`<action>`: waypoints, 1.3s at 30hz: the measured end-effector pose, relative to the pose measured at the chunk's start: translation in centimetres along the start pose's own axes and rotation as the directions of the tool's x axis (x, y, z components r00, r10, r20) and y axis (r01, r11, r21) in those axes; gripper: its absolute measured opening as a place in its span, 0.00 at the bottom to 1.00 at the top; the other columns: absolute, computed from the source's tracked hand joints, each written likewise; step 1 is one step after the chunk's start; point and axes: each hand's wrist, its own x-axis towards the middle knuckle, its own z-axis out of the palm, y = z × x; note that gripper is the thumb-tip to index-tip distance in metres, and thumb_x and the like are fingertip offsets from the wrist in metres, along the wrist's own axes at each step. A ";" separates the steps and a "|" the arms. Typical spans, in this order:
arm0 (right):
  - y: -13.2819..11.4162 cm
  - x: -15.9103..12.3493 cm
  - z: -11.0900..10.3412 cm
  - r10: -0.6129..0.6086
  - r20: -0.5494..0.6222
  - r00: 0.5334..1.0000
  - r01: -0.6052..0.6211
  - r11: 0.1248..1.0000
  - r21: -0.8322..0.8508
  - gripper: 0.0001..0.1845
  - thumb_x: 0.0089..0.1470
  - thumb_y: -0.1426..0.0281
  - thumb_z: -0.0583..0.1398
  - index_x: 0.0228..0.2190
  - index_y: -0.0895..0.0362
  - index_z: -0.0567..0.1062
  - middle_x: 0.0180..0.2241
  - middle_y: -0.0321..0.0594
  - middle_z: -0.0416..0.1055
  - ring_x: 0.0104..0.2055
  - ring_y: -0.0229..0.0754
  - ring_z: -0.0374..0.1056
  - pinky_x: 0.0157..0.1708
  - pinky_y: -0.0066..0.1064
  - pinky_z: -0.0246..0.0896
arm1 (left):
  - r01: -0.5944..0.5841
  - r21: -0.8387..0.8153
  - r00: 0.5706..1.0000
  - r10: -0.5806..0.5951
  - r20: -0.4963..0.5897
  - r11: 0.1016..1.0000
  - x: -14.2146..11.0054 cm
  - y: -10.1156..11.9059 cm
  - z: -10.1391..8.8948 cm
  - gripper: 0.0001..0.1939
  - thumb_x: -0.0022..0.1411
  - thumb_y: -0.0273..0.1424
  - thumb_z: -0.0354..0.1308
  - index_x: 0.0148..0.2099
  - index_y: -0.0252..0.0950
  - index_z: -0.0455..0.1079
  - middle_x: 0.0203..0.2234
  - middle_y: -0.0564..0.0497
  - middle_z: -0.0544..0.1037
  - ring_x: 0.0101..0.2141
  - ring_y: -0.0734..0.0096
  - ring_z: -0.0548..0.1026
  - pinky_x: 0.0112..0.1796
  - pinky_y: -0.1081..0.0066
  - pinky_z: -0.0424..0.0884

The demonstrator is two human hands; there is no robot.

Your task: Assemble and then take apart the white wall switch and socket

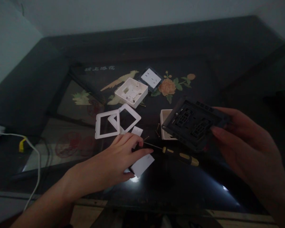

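Note:
In my right hand [247,142] I hold a dark grey switch module [192,123] by its right edge, tilted above the table. My left hand [123,155] is low over the table, thumb and index finger at the edges of a white rectangular plate [143,164]. A smaller white piece [137,130] lies just beyond its fingers. Between my hands rests a screwdriver [180,155] with a black and yellow handle. The module partly hides a white mounting box [165,126], with screws [158,129] beside it.
Two white frames [107,124] overlap left of centre. Farther back sit another white mounting box [132,91] and a socket panel [152,78]. A white cable [39,158] with a yellow tag runs along the left. The table [85,50] has a dark glossy top.

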 end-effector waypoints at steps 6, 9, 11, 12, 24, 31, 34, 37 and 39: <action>-0.1 0.3 0.3 0.104 0.110 0.988 -0.111 0.992 0.064 0.16 0.60 0.64 0.63 0.50 0.43 0.75 0.34 0.32 0.79 0.26 0.37 0.74 0.25 0.27 0.74 | -0.013 -0.049 0.988 0.005 -0.157 0.999 0.7 0.3 -0.8 0.24 0.64 0.28 0.62 0.61 0.44 0.64 0.52 0.45 0.70 0.53 0.56 0.69 0.55 0.57 0.68; -0.4 0.0 0.9 0.192 0.272 0.943 -0.223 0.971 0.087 0.17 0.59 0.65 0.63 0.50 0.48 0.75 0.33 0.34 0.79 0.27 0.37 0.74 0.25 0.26 0.73 | 0.011 -0.150 0.938 -0.062 -0.342 0.989 1.3 0.6 -0.8 0.34 0.63 0.36 0.64 0.67 0.46 0.55 0.60 0.44 0.64 0.60 0.55 0.65 0.60 0.60 0.65; -0.6 -0.3 1.4 0.236 0.355 0.905 -0.282 0.956 0.083 0.17 0.59 0.66 0.63 0.51 0.51 0.75 0.33 0.35 0.79 0.29 0.37 0.75 0.27 0.26 0.73 | -0.014 -0.217 0.933 -0.065 -0.353 0.976 1.7 0.8 -0.5 0.47 0.58 0.43 0.68 0.71 0.48 0.46 0.66 0.44 0.57 0.64 0.52 0.59 0.63 0.59 0.61; -0.6 -0.4 1.6 0.254 0.395 0.883 -0.309 0.948 0.081 0.17 0.60 0.67 0.62 0.51 0.51 0.75 0.34 0.35 0.79 0.29 0.36 0.74 0.28 0.25 0.73 | -0.039 -0.241 0.940 -0.047 -0.339 0.970 1.8 0.8 -0.2 0.51 0.56 0.45 0.69 0.72 0.49 0.43 0.67 0.44 0.55 0.66 0.51 0.57 0.64 0.58 0.60; -0.7 -0.5 1.9 0.262 0.542 0.798 -0.438 0.871 0.223 0.18 0.61 0.69 0.63 0.52 0.48 0.74 0.35 0.32 0.77 0.29 0.29 0.71 0.30 0.19 0.70 | -0.130 -0.325 0.948 0.022 -0.318 0.937 1.9 0.8 0.6 0.56 0.54 0.46 0.71 0.73 0.55 0.37 0.68 0.48 0.54 0.67 0.52 0.55 0.66 0.56 0.57; -0.4 -0.6 1.8 0.239 0.550 0.800 -0.436 0.862 0.259 0.17 0.62 0.67 0.63 0.52 0.47 0.74 0.34 0.31 0.77 0.29 0.29 0.72 0.31 0.19 0.71 | -0.096 -0.510 0.949 -0.076 -0.305 0.855 1.9 0.8 1.1 0.56 0.54 0.42 0.72 0.72 0.61 0.37 0.68 0.52 0.56 0.64 0.52 0.61 0.64 0.53 0.58; -0.5 -0.5 1.8 0.229 0.546 0.806 -0.443 0.846 0.299 0.16 0.62 0.69 0.63 0.51 0.47 0.74 0.36 0.30 0.78 0.31 0.28 0.73 0.32 0.17 0.71 | -0.092 -0.576 0.947 -0.108 -0.304 0.813 1.9 0.7 1.4 0.54 0.53 0.40 0.73 0.71 0.62 0.42 0.69 0.54 0.56 0.63 0.54 0.63 0.64 0.57 0.59; -0.5 -0.5 1.9 0.224 0.534 0.815 -0.456 0.817 0.352 0.12 0.62 0.70 0.63 0.48 0.49 0.73 0.34 0.29 0.78 0.30 0.28 0.74 0.32 0.18 0.72 | -0.130 -0.662 0.913 -0.172 -0.371 0.738 2.2 0.6 1.6 0.48 0.53 0.36 0.74 0.68 0.60 0.51 0.65 0.55 0.62 0.61 0.60 0.65 0.60 0.65 0.64; -0.4 -0.6 2.0 0.205 0.528 0.824 -0.449 0.804 0.389 0.09 0.62 0.69 0.63 0.45 0.50 0.71 0.32 0.29 0.79 0.30 0.30 0.76 0.32 0.21 0.74 | -0.142 -0.714 0.888 -0.230 -0.398 0.685 2.3 0.7 1.5 0.39 0.55 0.34 0.72 0.64 0.57 0.59 0.59 0.56 0.69 0.57 0.65 0.69 0.55 0.71 0.68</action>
